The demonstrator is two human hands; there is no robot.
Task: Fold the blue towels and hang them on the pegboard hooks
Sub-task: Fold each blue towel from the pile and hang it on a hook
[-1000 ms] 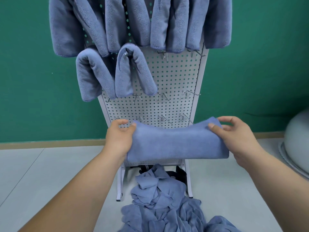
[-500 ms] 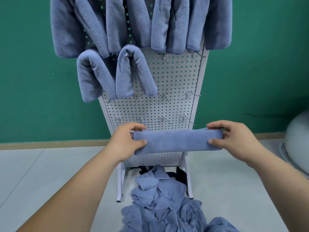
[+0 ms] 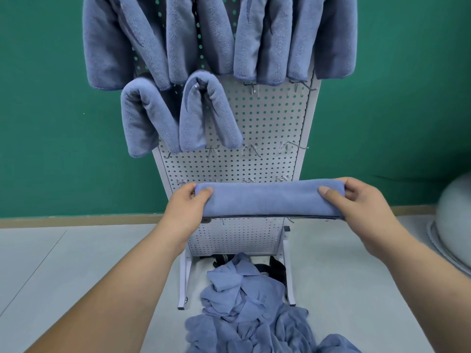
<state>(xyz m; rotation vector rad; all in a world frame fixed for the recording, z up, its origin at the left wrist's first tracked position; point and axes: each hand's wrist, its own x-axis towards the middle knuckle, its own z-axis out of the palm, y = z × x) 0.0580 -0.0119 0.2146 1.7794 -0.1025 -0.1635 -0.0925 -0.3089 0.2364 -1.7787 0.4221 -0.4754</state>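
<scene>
Towel (image 3: pixel 267 200) is held level as a narrow folded band before the lower half of the pegboard (image 3: pixel 267 123); left hand (image 3: pixel 188 210) pinches one end, right hand (image 3: pixel 356 202) the other. Folding appears finished, though the underside is unseen. Step in hand: hanging. Next move calls for raising and draping it over a free hook (image 3: pixel 252 88) beside hung towels (image 3: pixel 211 108).

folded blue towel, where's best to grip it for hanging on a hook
Grip the long folded blue terry towel at its two short ends from the near side, as the left hand and right hand do, thumbs in front. Held as a bar, its middle is free to drape over a bare metal hook.
</scene>
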